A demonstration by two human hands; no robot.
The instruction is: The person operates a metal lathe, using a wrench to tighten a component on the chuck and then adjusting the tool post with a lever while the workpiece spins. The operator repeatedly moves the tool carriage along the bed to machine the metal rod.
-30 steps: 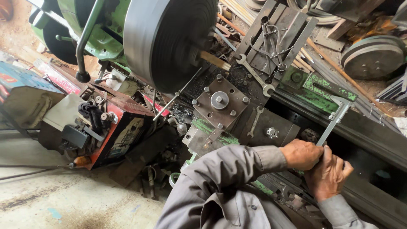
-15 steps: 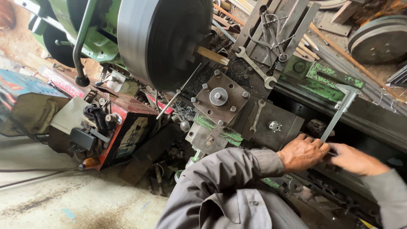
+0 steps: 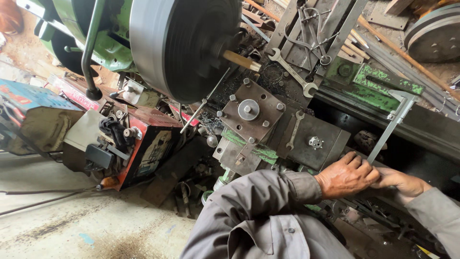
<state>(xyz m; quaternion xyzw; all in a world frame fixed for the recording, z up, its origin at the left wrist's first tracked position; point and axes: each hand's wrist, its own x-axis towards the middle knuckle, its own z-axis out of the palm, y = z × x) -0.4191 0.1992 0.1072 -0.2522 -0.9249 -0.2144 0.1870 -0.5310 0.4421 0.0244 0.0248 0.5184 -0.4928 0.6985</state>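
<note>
While both hands close together around the lower end of the long vernier caliper [image 3: 390, 125], the left hand [image 3: 346, 175] wrapped over it and the right hand [image 3: 398, 182] tucked against it from behind, the tool juts up over the dark gap of the lathe bed [image 3: 431, 129], so a loosened grip could, I judge, drop it in among the slides. Further off, a small spanner [image 3: 293, 130] lies loose on the carriage by the square tool post [image 3: 249, 111], and the big chuck [image 3: 184, 45] with its protruding bar [image 3: 242, 61] could catch a grey sleeve [image 3: 268, 211].
</note>
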